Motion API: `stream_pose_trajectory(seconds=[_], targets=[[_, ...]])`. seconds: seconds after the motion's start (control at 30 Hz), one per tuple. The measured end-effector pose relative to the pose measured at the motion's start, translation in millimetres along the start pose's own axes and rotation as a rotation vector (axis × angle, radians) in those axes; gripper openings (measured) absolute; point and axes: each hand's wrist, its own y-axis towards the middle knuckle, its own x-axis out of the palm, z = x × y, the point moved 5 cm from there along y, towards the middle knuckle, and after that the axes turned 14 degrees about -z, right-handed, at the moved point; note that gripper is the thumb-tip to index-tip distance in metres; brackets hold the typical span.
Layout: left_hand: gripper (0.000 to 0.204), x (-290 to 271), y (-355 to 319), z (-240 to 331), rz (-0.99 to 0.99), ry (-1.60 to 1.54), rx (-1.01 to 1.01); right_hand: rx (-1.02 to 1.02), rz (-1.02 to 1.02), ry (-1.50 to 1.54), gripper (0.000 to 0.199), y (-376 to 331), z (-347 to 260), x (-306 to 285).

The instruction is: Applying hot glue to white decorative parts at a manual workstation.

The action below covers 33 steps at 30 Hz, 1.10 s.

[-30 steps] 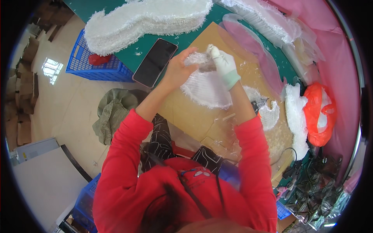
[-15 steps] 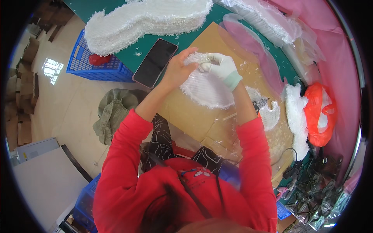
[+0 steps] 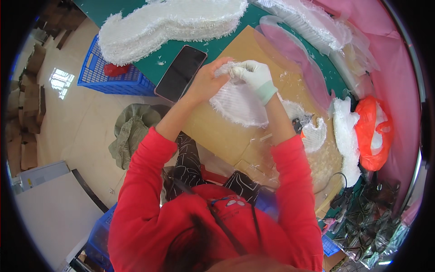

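A white ribbed fabric piece with frayed edges (image 3: 240,106) hangs from both hands over a brown board (image 3: 213,136). My bare left hand (image 3: 209,80) is closed on its upper left edge. In a white glove with a pale green cuff, my right hand (image 3: 256,77) pinches the same top edge, close beside the left fingertips. Part of that edge is hidden by the fingers. Right of the right wrist lie white frayed scraps (image 3: 315,136), with a dark and orange tool (image 3: 300,124) partly covered among them.
Left of my hands lies a black phone (image 3: 181,72). Stacked white frayed pieces (image 3: 172,27) rest on the green table (image 3: 149,68). A blue crate (image 3: 118,86) stands at the left. Pink translucent film (image 3: 299,68), a white piece (image 3: 345,140) and a red-orange bag (image 3: 374,131) lie right.
My gloved right hand has shifted slightly left and turned at the wrist, closer to the left fingers. The fabric's top edge is more bunched; the left hand has barely moved.
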Motion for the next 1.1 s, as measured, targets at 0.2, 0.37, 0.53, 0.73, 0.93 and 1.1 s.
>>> stream_pose_trajectory(seconds=[0.2, 0.37, 0.53, 0.73, 0.93, 1.1], targets=[[0.039, -3.8, 0.4, 1.3, 0.001, 0.003, -0.031, 0.031, 0.159, -0.012, 0.040, -1.0, -6.1, 3.0], [0.038, -0.4, 4.4, -4.3, -0.013, -0.103, -0.054, -0.053, 0.235, 0.073, 0.052, -5.3, 8.1, -15.2], [0.040, -3.4, 3.0, -1.0, -0.018, 0.006, 0.018, -0.087, 0.235, 0.135, 0.054, -3.2, 12.3, -13.9], [0.029, -1.8, 2.0, -9.1, -0.059, -0.037, -0.110, -0.008, 0.218, 0.148, 0.054, -1.0, 10.6, -11.9], [0.017, -4.3, 2.0, -8.8, -0.029, 0.050, -0.022, 0.038, 0.245, 0.041, 0.054, 3.3, 2.9, -12.0], [0.012, -7.0, 0.9, -12.4, 0.091, 0.043, -0.015, 0.139, 0.247, 0.076, 0.047, 11.0, 0.0, -4.4]])
